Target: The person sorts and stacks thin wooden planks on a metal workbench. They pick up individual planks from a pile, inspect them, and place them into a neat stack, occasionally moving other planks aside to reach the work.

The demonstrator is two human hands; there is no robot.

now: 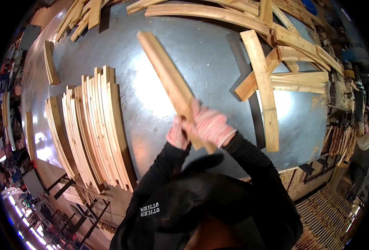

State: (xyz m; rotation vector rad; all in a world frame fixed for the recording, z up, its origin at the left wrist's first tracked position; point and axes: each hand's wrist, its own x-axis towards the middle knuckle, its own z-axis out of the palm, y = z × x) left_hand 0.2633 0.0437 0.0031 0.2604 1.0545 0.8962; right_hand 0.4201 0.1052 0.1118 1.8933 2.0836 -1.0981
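Observation:
Both my hands wear pink-and-white knitted gloves and meet at the near end of a wooden board (164,71). The board slants away to the far left above the metal tabletop (211,54). Two ends show below my hands, so a second piece may lie against it. My left hand (177,133) closes on its left edge. Across the top, my right hand (211,124) grips the wood, slightly blurred, partly hiding it. To the left stands a row of boards on edge (101,129), packed side by side.
On the right, a single board (263,89) lies beside a crossed heap of lumber (295,79). Longer planks (205,13) lie along the far edge, with more pieces (82,18) at the far left. Below the table at right are stacked slats (328,214).

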